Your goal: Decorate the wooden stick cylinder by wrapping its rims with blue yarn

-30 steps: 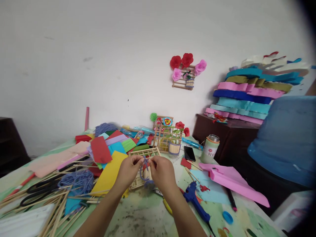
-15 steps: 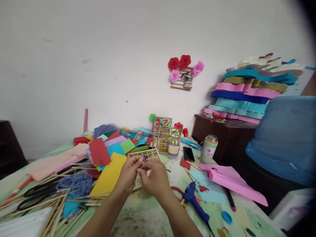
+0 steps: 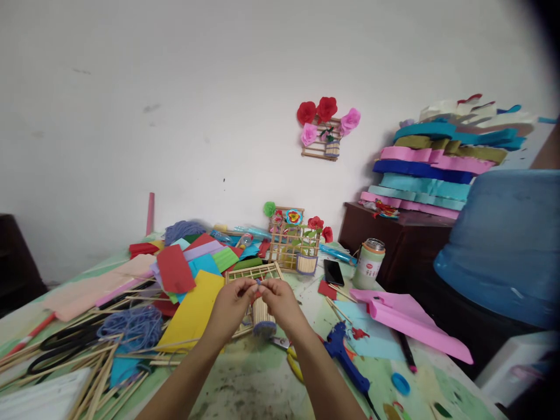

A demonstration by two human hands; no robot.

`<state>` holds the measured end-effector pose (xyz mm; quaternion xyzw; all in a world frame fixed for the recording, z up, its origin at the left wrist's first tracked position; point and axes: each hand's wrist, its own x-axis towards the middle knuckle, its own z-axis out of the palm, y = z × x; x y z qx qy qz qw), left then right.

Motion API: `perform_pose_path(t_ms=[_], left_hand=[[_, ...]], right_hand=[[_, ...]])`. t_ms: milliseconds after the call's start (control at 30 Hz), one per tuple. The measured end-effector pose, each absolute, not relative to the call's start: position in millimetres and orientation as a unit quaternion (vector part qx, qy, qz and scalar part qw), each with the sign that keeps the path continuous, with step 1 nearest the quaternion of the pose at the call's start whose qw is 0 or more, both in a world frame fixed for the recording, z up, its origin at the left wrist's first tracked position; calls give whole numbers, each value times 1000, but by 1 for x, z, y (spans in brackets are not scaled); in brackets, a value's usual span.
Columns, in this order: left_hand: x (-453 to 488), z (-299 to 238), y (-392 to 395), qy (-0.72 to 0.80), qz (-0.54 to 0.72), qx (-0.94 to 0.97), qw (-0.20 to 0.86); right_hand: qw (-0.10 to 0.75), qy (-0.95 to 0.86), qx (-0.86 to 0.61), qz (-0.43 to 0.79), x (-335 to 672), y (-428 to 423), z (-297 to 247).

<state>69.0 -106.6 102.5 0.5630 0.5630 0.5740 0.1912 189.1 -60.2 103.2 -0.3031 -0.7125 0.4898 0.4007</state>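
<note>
Head view: both hands are working just below the middle of the frame. Left hand [image 3: 234,304] is pinching purple yarn [image 3: 258,282] between thumb and fingers; right hand [image 3: 280,306] is pinching just beside it, fingertips nearly meeting. Small stick pot [image 3: 263,312] is sitting right under the fingertips, lower centre, purple band at its near end; can't tell whether hands or lattice are bearing it. Lattice frame [image 3: 250,272] is lying behind the hands on the bench [image 3: 227,385], no flowers showing on the visible part.

Progress, my read: pot body is looking built, near end is already carrying yarn. Far end is looking unfinished, yarn being handled there; fingers are covering it, so can't confirm a knot. Pot fixed to lattice: can't tell. For reference, flowered lattice [image 3: 284,248] right of centre is carrying a purple-edged pot [image 3: 307,264]. Blue glue gun [image 3: 347,359] is lying lower right, yellow-handled scissors [image 3: 294,366] by the right wrist, neither in a grip. Spare yarn [image 3: 131,326] is lying lower left.
</note>
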Motion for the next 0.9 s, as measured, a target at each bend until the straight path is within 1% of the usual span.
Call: perform_pose_path(t_ms=[67, 100, 367, 533, 633, 767, 900], left_hand=[[68, 105, -108, 570, 560, 576, 173], [68, 105, -108, 571, 553, 583, 169], [65, 108, -111, 583, 509, 622, 116], [64, 112, -113, 563, 511, 629, 158], [62, 111, -112, 565, 498, 641, 147], [61, 108, -112, 579, 452, 675, 70], [62, 110, -116, 611, 364, 702, -40]], right_hand=[[415, -739, -303, 435, 191, -56, 103], [415, -744, -303, 427, 191, -55, 103], [388, -759, -310, 421, 197, -52, 101], [391, -751, -319, 426, 196, -54, 102], [395, -742, -337, 424, 195, -56, 103], [411, -741, -354, 395, 193, -58, 104], [434, -736, -364, 371, 191, -56, 102]])
